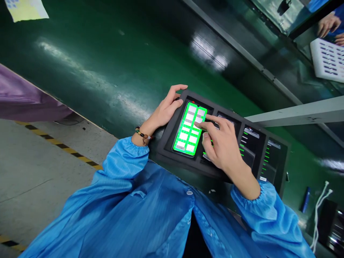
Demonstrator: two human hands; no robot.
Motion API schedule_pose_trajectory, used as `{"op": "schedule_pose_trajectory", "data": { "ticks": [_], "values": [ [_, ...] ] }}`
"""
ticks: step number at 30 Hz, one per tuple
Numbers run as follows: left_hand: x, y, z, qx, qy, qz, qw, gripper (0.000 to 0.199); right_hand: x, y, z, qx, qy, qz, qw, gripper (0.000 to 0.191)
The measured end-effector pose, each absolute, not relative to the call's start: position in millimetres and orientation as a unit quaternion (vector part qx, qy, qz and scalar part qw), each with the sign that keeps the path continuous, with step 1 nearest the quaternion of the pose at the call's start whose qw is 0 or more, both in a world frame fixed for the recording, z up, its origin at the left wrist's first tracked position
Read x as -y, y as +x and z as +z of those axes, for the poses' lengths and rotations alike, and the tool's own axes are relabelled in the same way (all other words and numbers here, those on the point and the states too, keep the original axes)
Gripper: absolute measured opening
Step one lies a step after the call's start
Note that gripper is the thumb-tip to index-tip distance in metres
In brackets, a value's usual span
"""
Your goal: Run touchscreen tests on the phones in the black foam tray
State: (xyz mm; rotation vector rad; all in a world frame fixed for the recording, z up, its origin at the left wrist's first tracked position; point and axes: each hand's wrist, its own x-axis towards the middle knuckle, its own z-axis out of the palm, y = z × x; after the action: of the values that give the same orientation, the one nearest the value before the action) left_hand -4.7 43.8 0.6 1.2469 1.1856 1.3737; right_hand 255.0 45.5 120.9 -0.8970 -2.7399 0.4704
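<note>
A black foam tray [172, 154] with several compartments lies tilted across the green bench, a phone in each. The leftmost phone [189, 130] shows a bright green screen with white and grey blocks. My left hand [168, 109] rests at the tray's left edge, thumb and fingers around its upper left corner. Over the second compartment is my right hand [221, 139], its index finger extended to the lit screen and the other fingers partly spread, holding nothing. It partly hides the second phone. The third phone [248, 147] and fourth phone [270, 161] have dark screens with short green bars.
Right of the tray are a blue pen [305, 200], a white cable [318, 211] and a dark device [333, 225]. A pale post [298, 113] crosses behind the tray. Another person's hands [329, 25] are near a white slotted tray [329, 59] at the upper right.
</note>
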Motion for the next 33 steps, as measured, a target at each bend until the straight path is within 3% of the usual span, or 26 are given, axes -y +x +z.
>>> {"op": "schedule_pose_trajectory", "data": {
  "ticks": [4, 11, 19, 23, 27, 29, 31, 33],
  "values": [
    [-43.0, -3.9, 2.0, -0.491, 0.532, 0.543, 0.425, 0.052, -47.5, 262.4, 125.4, 0.926, -0.327, 0.143, 0.123, 0.035],
    [-41.9, -5.0, 2.0, -0.483, 0.526, 0.547, 0.437, 0.053, -65.1, 219.3, 116.7, 0.933, -0.295, 0.179, 0.108, 0.041],
    [-42.9, -6.8, -0.3, -0.493, 0.535, 0.541, 0.423, 0.056, -59.7, 257.1, 120.5, 0.913, -0.357, 0.143, 0.133, 0.038],
    [-44.3, -9.8, -1.5, -0.491, 0.508, 0.551, 0.444, 0.063, -49.9, 291.3, 130.1, 0.876, -0.412, 0.156, 0.195, 0.038],
    [-37.1, -9.0, 7.1, -0.518, 0.491, 0.552, 0.432, 0.07, -37.7, 374.3, 127.2, 0.749, -0.561, 0.142, 0.322, 0.039],
    [-25.7, -5.1, 15.0, -0.543, 0.469, 0.559, 0.416, 0.067, -29.6, 429.2, 114.6, 0.658, -0.636, 0.069, 0.397, 0.041],
    [-9.2, 0.3, 23.2, -0.568, 0.439, 0.563, 0.41, 0.06, -19.7, 479.6, 97.0, 0.584, -0.696, 0.015, 0.418, 0.039],
    [9.8, 6.3, 30.2, -0.59, 0.407, 0.554, 0.423, 0.057, -9.1, 516.1, 79.6, 0.516, -0.721, 0.088, 0.455, 0.036]
  ]
}}
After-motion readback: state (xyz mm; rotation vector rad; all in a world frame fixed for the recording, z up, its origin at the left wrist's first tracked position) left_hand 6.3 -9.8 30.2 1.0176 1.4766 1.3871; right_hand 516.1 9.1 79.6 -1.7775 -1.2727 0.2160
